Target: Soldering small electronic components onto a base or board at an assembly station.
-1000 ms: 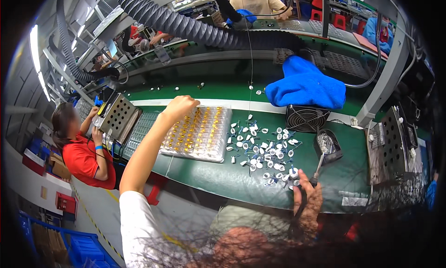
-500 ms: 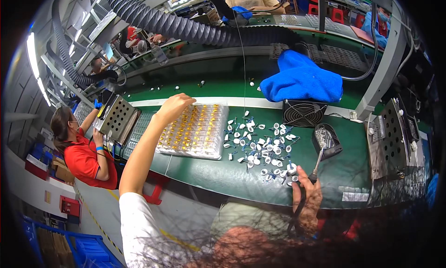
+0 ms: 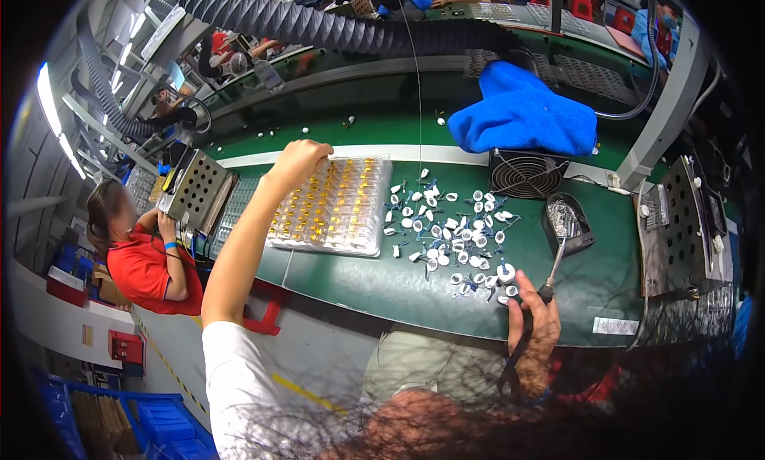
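My left hand (image 3: 300, 163) reaches over the far edge of a clear plastic tray (image 3: 368, 241). Its fingers are bent and pressed together at the tray's far rim, and whatever they hold is hidden. Rows of small yellow-gold parts (image 3: 333, 201) fill the tray. In my right hand (image 3: 535, 320) is a soldering iron (image 3: 556, 270), its tip among the metal shavings of a dark tip-cleaner box (image 3: 582, 241). Beside the right fingers lies a white shell-like piece (image 3: 506, 272). Many similar small white pieces with dark blue wires (image 3: 458, 233) are scattered between the tray and the box.
A black fan (image 3: 526, 173) stands behind the pieces, with a blue cloth (image 3: 522, 121) above it. A perforated metal box (image 3: 685, 221) is at the right. Overhead runs a grey ribbed hose (image 3: 319, 33). At the left sits a co-worker in a red shirt (image 3: 147, 269).
The whole view has shifted slightly, so the bench sits higher in it. My left hand stays at the tray's far edge, and the iron's tip stays in the cleaner box.
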The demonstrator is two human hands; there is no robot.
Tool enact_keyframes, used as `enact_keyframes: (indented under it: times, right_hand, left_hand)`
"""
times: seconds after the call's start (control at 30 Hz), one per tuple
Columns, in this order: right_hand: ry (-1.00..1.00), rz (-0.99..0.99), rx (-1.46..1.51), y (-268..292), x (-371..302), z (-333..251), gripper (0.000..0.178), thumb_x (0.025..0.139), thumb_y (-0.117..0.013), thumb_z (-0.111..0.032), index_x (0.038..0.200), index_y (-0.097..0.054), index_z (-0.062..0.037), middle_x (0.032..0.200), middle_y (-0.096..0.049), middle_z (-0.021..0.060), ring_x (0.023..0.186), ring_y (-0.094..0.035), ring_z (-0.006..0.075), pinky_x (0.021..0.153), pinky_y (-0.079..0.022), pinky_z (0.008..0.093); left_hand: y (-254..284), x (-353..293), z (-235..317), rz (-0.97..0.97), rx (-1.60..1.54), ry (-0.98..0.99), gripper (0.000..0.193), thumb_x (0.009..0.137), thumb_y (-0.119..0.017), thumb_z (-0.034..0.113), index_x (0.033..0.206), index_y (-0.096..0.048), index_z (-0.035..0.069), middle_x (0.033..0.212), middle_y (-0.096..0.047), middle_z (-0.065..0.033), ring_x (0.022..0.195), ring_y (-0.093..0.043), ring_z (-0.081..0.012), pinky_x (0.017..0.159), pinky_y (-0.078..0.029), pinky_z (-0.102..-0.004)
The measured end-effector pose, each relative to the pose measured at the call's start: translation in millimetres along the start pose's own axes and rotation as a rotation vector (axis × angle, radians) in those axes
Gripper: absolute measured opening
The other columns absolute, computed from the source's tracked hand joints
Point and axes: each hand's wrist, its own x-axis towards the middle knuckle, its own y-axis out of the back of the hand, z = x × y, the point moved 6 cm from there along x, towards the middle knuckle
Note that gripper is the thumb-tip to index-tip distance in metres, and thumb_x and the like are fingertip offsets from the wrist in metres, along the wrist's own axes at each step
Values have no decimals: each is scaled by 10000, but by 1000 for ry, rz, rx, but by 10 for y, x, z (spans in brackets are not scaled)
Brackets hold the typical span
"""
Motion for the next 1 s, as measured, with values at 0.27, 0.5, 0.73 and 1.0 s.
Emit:
enact_keyframes:
  times: [0.27, 0.5, 0.73, 1.0]
  right_hand:
    - [-4, 10, 4, 11, 18, -25, 352, 829, -769, 76, 1137, -615, 2, 1205, -737, 221, 878, -664, 355, 769, -557, 399]
    - [15, -4, -61, 22, 43, -54, 321, 847, -758, 62, 1135, -627, 6, 1189, -742, 221, 828, -669, 346, 722, -555, 391]
    - [22, -24, -18, 127, 90, -128, 488, 845, -702, 144, 1311, -612, 29, 1191, -745, 216, 982, -741, 354, 820, -585, 375]
    - [40, 52, -22, 422, -85, -131, 477, 1010, -685, -310, 1278, -613, 78, 849, -742, 147, 625, -634, 228, 577, -515, 324]
  left_hand:
    - [251, -233, 9, 319, -452, 140, 165, 914, -677, -9, 1065, -744, -18, 961, -718, -115, 918, -724, -257, 839, -574, -340]
    - [167, -582, 549, 524, -1700, 350, 223, 954, -693, -2, 1176, -716, -3, 1220, -701, -116, 1005, -683, -183, 927, -549, -289]
    - [149, -141, 2076, 275, -2029, 118, 153, 869, -745, -89, 992, -696, -11, 1143, -692, -172, 953, -728, -246, 863, -626, -367]
    - [99, 188, 2963, 48, -1654, -87, 118, 918, -729, -38, 1036, -726, -50, 1094, -738, -130, 1018, -713, -191, 928, -576, -315]
